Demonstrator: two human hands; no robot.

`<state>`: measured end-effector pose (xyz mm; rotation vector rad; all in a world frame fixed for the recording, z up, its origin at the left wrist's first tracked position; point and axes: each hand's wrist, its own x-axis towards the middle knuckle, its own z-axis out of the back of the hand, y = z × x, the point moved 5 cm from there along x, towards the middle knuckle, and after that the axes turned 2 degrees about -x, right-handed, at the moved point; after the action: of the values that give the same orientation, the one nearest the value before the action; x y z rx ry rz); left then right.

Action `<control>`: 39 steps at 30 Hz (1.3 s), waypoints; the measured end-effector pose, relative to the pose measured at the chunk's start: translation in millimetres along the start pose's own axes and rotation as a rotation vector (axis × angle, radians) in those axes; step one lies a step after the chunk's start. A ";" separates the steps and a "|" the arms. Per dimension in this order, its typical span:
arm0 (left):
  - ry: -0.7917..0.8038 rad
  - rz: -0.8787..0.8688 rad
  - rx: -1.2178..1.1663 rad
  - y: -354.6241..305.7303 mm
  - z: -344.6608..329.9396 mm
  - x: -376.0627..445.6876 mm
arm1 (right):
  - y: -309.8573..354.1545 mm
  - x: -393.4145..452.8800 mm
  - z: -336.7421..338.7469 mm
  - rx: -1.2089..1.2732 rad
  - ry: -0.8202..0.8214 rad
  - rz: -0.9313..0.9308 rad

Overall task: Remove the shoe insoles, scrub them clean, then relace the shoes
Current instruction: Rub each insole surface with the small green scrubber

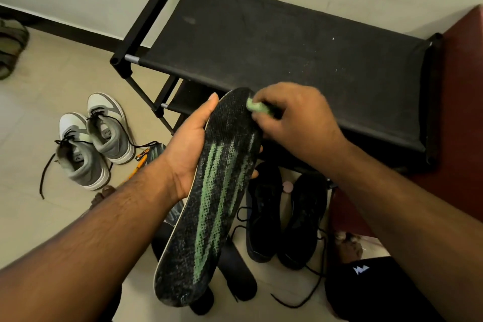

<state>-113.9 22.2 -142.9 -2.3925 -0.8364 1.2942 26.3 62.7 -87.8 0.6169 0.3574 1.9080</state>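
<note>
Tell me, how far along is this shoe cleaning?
Done: insoles look removed, as one dark insole lies on the floor. In hand: the left hand holds the green-striped insole while the right hand rubs its toe end with a green scrubber. Left: the black shoes lie with laces loose.

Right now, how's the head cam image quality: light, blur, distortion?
Head view: dim, warm indoor light, no glare; the black shoes under the rack lose detail in shadow. The wide lens bows the shoe rack and the wall edge. The right hand and green scrubber look slightly smeared; the left hand, the insole and the grey sneakers are sharp enough.
</note>
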 end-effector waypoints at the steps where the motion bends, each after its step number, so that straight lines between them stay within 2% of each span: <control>1: -0.002 -0.008 -0.011 -2.9 1.0 -0.1 | 8.5 -1.7 -6.9 0.040 0.111 0.073; 3: -0.015 -0.032 -0.031 -9.2 6.1 -0.2 | 18.2 -6.0 -17.0 0.155 0.392 0.144; 5: -0.023 -0.050 -0.043 -12.2 9.1 -1.0 | 16.7 -9.8 -17.1 0.242 0.570 0.122; 6: -0.017 -0.054 -0.038 -12.0 8.9 -1.6 | 13.5 -9.7 -14.4 0.276 0.565 0.088; 7: -0.014 -0.054 -0.027 -10.8 7.9 -2.0 | 8.9 -7.1 -9.8 0.298 0.486 0.047; 10: -0.022 -0.052 0.023 -5.8 4.0 -2.4 | -7.2 3.1 10.7 0.163 0.046 -0.042; 11: -0.017 -0.048 0.034 -4.5 2.2 -2.5 | -10.1 4.1 14.1 0.091 -0.045 -0.065; 12: -0.011 -0.044 0.038 -3.4 0.9 -2.2 | -11.2 3.8 14.1 0.028 -0.066 -0.085; 16: -0.007 -0.067 0.030 -6.1 1.3 -0.5 | -2.9 -2.0 -8.6 -0.075 0.157 -0.029; 19: -0.038 -0.118 -0.015 -15.6 8.4 -0.3 | 14.4 -6.9 -22.5 0.068 0.341 0.075; 23: -0.079 -0.242 -0.056 -31.6 19.1 -1.5 | 33.7 -22.8 -29.8 0.311 0.719 0.064; 25: -0.073 -0.263 -0.068 -34.8 19.1 -2.4 | 33.7 -20.2 -24.3 0.429 0.697 0.026; 27: -0.079 -0.268 -0.071 -34.8 19.5 -2.8 | 19.3 -8.1 -13.8 0.516 0.484 -0.059; 29: -0.067 -0.262 -0.068 -32.0 18.4 -2.6 | 1.4 0.2 -1.3 0.430 0.223 -0.127; 31: -0.034 -0.254 -0.054 -28.6 17.1 -1.5 | -7.1 1.0 2.5 0.287 0.100 -0.137; 34: -0.014 -0.247 -0.065 -26.4 14.2 0.1 | -0.5 -3.1 -8.0 0.245 0.153 -0.061; 39: -0.042 -0.263 -0.100 -30.6 21.0 1.5 | 19.9 -14.2 -28.6 0.346 0.462 0.054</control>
<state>-141.4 46.9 -140.1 -2.2403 -1.2083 1.2270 -0.7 42.6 -104.8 0.4006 0.9895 2.0489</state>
